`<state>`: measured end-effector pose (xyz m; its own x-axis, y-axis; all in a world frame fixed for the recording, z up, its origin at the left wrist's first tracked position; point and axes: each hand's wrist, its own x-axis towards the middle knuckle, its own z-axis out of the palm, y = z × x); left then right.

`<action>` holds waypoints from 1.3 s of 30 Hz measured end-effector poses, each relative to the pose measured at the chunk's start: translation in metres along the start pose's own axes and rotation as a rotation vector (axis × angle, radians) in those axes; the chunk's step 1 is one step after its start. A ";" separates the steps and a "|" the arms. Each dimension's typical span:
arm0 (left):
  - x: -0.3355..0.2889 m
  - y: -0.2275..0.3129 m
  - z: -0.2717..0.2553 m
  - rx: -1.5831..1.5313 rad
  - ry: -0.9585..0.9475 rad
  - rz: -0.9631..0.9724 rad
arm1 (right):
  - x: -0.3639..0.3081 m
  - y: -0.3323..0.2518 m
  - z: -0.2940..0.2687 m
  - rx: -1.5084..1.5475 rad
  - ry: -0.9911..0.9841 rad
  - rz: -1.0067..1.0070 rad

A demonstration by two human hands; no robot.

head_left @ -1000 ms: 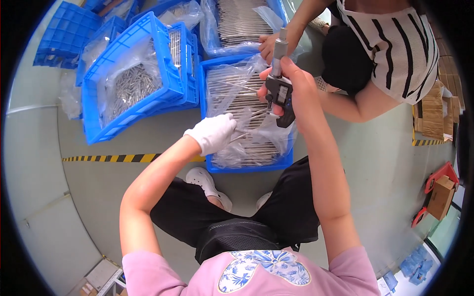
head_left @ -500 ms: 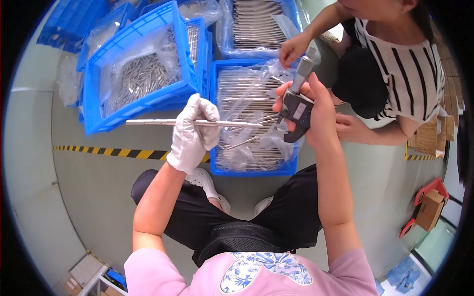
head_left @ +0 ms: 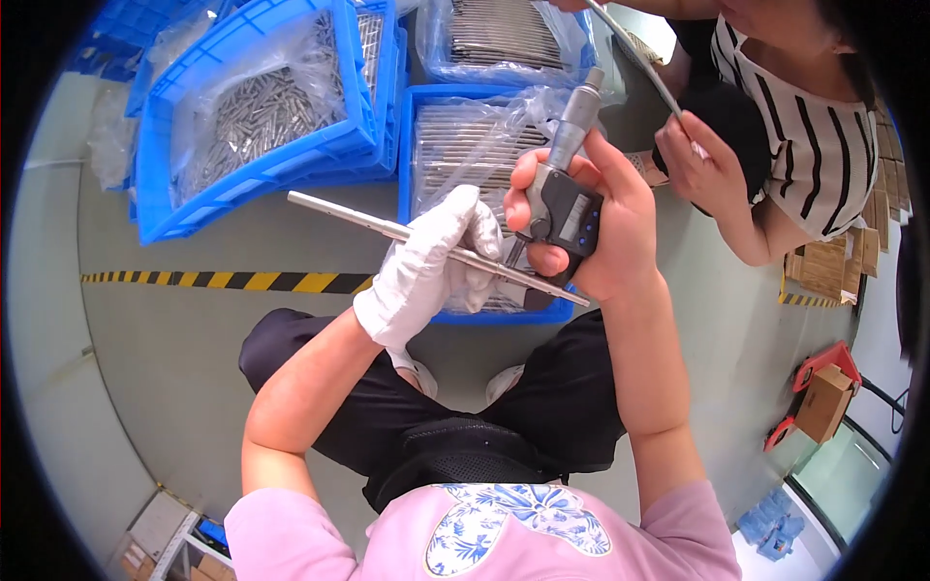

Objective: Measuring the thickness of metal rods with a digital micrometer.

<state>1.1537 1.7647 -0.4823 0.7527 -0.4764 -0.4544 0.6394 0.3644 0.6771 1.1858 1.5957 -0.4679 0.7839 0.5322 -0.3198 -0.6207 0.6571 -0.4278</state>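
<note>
My left hand (head_left: 431,261), in a white glove, is closed around a thin metal rod (head_left: 344,215). The rod slants down to the right, and its right end lies across the measuring jaws of a digital micrometer (head_left: 567,213). Whether the jaws touch the rod, I cannot tell. My bare right hand (head_left: 625,218) is wrapped round the micrometer, its silver barrel pointing up and away. Beneath both hands stands a blue crate (head_left: 406,145) of similar rods (head_left: 465,155) under clear plastic film.
At the left, a tilted blue crate (head_left: 155,184) holds many short metal pins. Another rod crate (head_left: 499,34) stands behind. On the right, a co-worker's hand (head_left: 702,160) holds a rod (head_left: 639,63). Striped floor tape (head_left: 223,280) runs at the left.
My left hand has moved right and tilted the rod, bringing its end to the micrometer. My right hand has shifted slightly left. The co-worker has lifted a rod.
</note>
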 end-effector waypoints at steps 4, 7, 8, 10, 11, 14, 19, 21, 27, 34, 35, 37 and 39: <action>-0.002 0.000 0.004 0.025 0.014 -0.031 | -0.001 0.003 0.000 0.010 0.010 -0.014; -0.002 0.000 0.006 -0.050 -0.006 -0.048 | -0.002 0.000 -0.004 0.023 -0.069 0.032; -0.002 0.000 0.007 -0.049 -0.007 -0.050 | -0.002 0.000 -0.003 0.025 -0.067 0.030; -0.003 0.001 0.008 -0.049 0.003 -0.080 | -0.003 0.000 -0.001 0.054 -0.032 -0.003; -0.003 0.001 0.009 -0.047 0.003 -0.083 | -0.002 0.001 0.000 0.057 -0.031 -0.005; -0.002 -0.001 0.008 -0.036 -0.011 -0.074 | -0.002 0.000 -0.001 0.008 0.015 0.017; -0.002 -0.001 0.011 -0.029 -0.017 -0.072 | -0.005 -0.001 -0.004 -0.085 0.008 0.019; -0.002 -0.005 0.013 -0.005 0.031 -0.067 | -0.006 0.000 -0.004 -0.094 0.008 0.000; 0.000 -0.009 0.008 -0.004 0.065 -0.019 | -0.006 0.001 -0.002 -0.087 0.013 0.006; -0.002 -0.003 0.009 0.000 0.000 -0.014 | -0.007 0.002 -0.005 -0.080 -0.027 -0.024; -0.002 -0.001 0.011 -0.020 0.017 -0.023 | -0.008 0.001 -0.004 -0.083 -0.017 -0.058; -0.002 0.000 0.009 -0.039 0.038 -0.030 | -0.008 0.000 -0.004 -0.041 -0.022 -0.089; -0.002 0.000 0.003 -0.057 -0.057 0.034 | -0.008 0.000 0.000 -0.050 0.005 -0.082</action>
<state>1.1517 1.7632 -0.4800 0.7647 -0.5076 -0.3970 0.6231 0.4252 0.6565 1.1798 1.5915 -0.4658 0.8324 0.4746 -0.2863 -0.5526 0.6712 -0.4941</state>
